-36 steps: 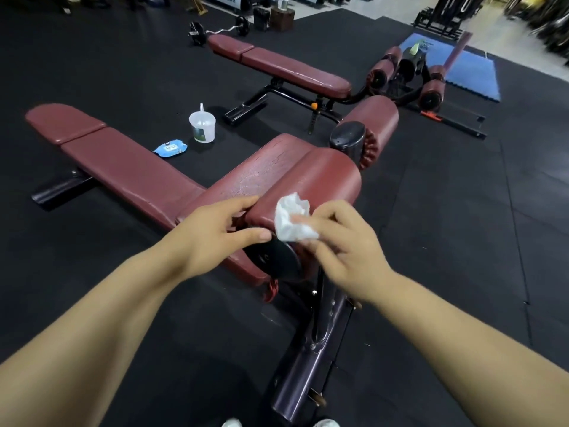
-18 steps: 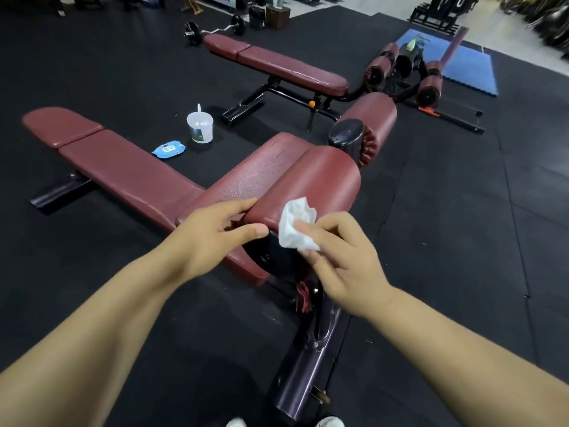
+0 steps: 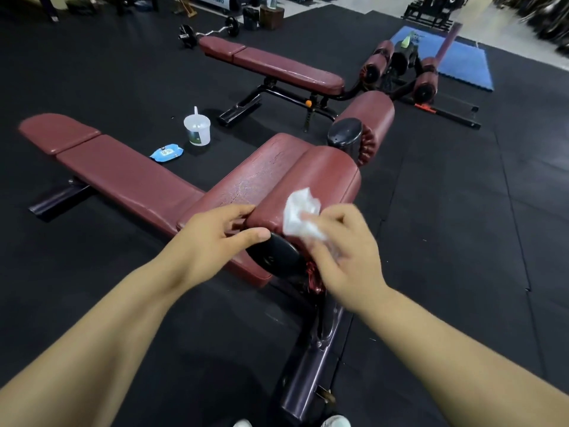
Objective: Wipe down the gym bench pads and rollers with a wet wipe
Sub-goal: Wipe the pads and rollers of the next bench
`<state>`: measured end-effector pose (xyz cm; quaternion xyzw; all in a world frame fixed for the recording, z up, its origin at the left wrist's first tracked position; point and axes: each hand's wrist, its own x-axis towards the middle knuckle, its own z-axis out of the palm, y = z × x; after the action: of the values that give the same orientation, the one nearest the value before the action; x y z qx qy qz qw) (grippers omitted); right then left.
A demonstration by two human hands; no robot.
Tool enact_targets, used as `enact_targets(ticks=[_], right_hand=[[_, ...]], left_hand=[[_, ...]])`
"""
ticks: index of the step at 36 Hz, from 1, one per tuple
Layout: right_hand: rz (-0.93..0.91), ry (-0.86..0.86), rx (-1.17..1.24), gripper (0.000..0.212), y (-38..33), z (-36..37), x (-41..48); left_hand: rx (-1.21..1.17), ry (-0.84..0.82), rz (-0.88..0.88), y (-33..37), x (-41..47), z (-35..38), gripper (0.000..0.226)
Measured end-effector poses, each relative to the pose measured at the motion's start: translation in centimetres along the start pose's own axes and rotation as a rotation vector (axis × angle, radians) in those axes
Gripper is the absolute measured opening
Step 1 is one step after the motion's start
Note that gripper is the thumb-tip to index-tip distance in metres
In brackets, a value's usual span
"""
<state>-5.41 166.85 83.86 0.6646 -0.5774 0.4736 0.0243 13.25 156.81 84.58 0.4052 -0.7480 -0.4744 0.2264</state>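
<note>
Wipe [image 3: 300, 215] lies crumpled on the near roller [image 3: 323, 177], pinched beneath the right hand's [image 3: 348, 251] fingers [image 3: 326, 215]; left hand [image 3: 209, 238] grips the roller's end, thumb at its black cap [image 3: 274, 255], fingers curled over top

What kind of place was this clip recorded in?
Very likely a gym: a padded bench with a roller, a second bench, a barbell and a blue mat on black rubber flooring.

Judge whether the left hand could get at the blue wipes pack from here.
Probably not: the left hand grips the near roller, and the wipes pack lies on the floor beyond the long bench pad.
</note>
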Motion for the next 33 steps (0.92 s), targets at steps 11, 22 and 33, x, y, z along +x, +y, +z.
enact_targets(ticks=[11,22,33], right_hand=[[0.412,0.088,-0.064,0.017,6.0,-1.5,5.6],[0.499,0.010,-0.159,0.043,2.4,-2.0,5.5],[0.242,-0.634,-0.290,0.030,-2.1,-6.5,5.5]], left_hand=[[0.179,0.020,0.215,1.3,0.1,0.2,0.065],[0.313,-0.009,0.198,1.9,-0.5,0.1,0.065],[0.691,-0.026,0.053,4.5,-4.1,-1.4,0.049]])
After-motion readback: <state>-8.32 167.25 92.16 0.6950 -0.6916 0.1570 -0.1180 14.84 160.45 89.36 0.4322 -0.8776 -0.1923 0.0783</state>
